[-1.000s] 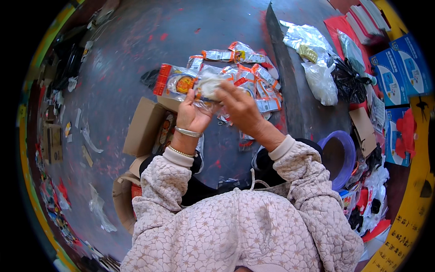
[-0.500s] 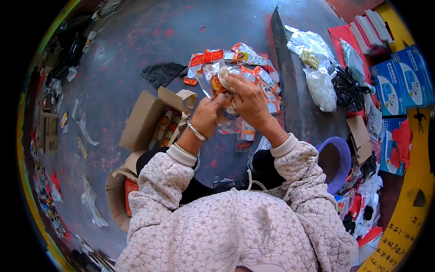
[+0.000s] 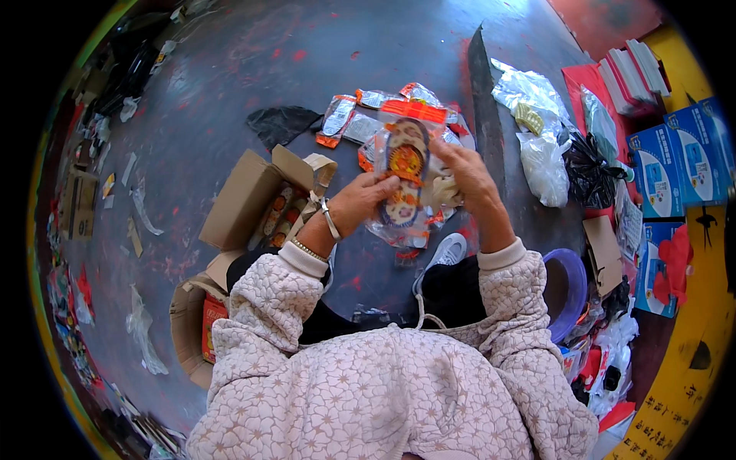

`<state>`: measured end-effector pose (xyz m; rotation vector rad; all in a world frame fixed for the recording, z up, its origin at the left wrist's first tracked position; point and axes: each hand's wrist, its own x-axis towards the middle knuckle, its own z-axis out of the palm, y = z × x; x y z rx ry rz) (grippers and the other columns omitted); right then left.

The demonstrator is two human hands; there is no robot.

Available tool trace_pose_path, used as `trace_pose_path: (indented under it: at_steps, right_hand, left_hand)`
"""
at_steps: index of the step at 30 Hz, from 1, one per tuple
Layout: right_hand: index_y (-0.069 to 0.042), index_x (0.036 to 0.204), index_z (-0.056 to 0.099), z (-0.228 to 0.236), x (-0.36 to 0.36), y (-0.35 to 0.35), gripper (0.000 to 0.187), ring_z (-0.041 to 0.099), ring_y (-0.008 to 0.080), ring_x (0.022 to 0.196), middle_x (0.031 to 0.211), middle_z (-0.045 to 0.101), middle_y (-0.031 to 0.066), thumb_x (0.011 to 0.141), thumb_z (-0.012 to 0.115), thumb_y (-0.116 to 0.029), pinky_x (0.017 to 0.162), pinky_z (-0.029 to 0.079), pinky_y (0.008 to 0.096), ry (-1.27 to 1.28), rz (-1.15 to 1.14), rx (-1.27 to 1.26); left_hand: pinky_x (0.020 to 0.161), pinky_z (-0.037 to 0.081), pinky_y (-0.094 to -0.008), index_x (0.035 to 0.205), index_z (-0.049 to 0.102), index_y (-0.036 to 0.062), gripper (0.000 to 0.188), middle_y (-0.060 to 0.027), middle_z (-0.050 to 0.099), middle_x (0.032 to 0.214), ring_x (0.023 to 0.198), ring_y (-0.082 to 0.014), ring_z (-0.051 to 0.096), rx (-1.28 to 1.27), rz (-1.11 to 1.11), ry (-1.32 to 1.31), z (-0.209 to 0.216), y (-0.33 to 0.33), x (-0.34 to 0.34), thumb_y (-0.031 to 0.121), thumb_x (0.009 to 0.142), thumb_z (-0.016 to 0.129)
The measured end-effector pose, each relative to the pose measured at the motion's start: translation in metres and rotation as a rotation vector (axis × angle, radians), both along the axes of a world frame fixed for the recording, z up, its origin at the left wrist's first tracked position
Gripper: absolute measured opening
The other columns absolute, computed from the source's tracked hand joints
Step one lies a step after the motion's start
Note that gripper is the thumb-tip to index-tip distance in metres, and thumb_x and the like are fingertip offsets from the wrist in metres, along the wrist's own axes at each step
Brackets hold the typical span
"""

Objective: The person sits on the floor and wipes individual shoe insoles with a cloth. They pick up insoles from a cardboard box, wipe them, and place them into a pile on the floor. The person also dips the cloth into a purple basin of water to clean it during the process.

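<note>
While pinching one clear plastic packet (image 3: 405, 165) in the left hand (image 3: 359, 199), holding it just on the near side of the packet pile (image 3: 337, 115).
With the left thumb over the packet's front, other fingers hidden behind; with the right hand (image 3: 469, 170) half curled at its right edge and one pale cloth (image 3: 447, 192) just below, cannot tell whether gripped. Partly hidden behind packet and hands, at least four orange-and-silver packets in the pile, full count blocked. Just left of the pile, one piece of black plastic (image 3: 282, 125); nearer the body and left, two open cardboard boxes (image 3: 234, 203). Right of the pile, one dark strip (image 3: 484, 115), then crumpled white plastic (image 3: 544, 165) and one black bag (image 3: 590, 172); nearer and right, one purple basin (image 3: 576, 295).
</note>
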<state>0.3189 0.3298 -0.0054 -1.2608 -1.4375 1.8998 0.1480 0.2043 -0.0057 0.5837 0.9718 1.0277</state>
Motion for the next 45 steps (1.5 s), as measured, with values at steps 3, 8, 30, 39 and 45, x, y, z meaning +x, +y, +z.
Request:
trace_pose_path:
  at_steps: [3, 8, 30, 39, 45]
  right_hand:
    - [0.005, 0.094, 0.059, 0.007, -0.01, -0.012, 0.027, 0.063, 0.0154, 0.072, 0.088, 0.064, 0.011, 0.083, 0.063, -0.02, 0.064, 0.053, 0.0287, 0.139, 0.036, -0.154]
    - [0.004, 0.093, 0.06, 0.01, -0.008, -0.005, 0.02, 0.065, 0.0173, 0.069, 0.084, 0.065, 0.0112, 0.083, 0.062, -0.013, 0.061, 0.055, 0.0303, 0.326, -0.161, -0.187]
    - [-0.007, 0.079, 0.056, 0.017, -0.035, -0.043, 0.018, 0.059, 0.0248, 0.072, 0.078, 0.058, 0.0056, 0.062, 0.062, -0.004, 0.061, 0.046, 0.0336, -0.044, 0.263, 1.531]
    - [-0.005, 0.083, 0.061, 0.009, 0.031, 0.038, 0.007, 0.061, 0.0289, 0.068, 0.078, 0.062, 0.0119, 0.077, 0.059, -0.008, 0.06, 0.048, 0.0383, -0.823, -0.324, 1.311]
    - [-0.007, 0.085, 0.062, 0.051, 0.017, 0.014, 0.011, 0.06, 0.0313, 0.066, 0.079, 0.062, 0.0112, 0.074, 0.06, -0.004, 0.06, 0.048, 0.0343, -0.326, -0.631, 1.078]
  left_hand:
    - [0.083, 0.049, -0.0329, 0.12, 0.045, -0.0027, 0.048, -0.0109, 0.057, 0.11, 0.099, -0.019, 0.057, -0.04, -0.093, -0.08, -0.006, -0.001, 0.005, 0.033, 0.089, 0.053]
    - [0.082, 0.051, -0.0366, 0.123, 0.041, -0.0018, 0.063, -0.0141, 0.055, 0.114, 0.102, -0.0232, 0.057, 0.036, -0.096, -0.301, 0.006, -0.009, -0.009, 0.03, 0.076, 0.07]
    - [0.063, 0.048, -0.0246, 0.126, 0.042, 0.0004, 0.055, -0.0115, 0.061, 0.098, 0.076, -0.0157, 0.062, 0.089, -0.067, 0.22, -0.002, -0.01, 0.0, 0.002, 0.074, 0.06]
    - [0.065, 0.051, -0.0247, 0.136, 0.029, 0.003, 0.073, -0.0138, 0.058, 0.107, 0.078, -0.0173, 0.062, 0.066, 0.02, 0.011, 0.012, -0.015, -0.002, 0.004, 0.073, 0.064]
    - [0.076, 0.052, -0.0312, 0.12, 0.041, -0.0011, 0.054, -0.0117, 0.059, 0.106, 0.091, -0.0185, 0.061, -0.063, 0.171, -0.078, -0.007, -0.015, -0.006, 0.003, 0.074, 0.068]
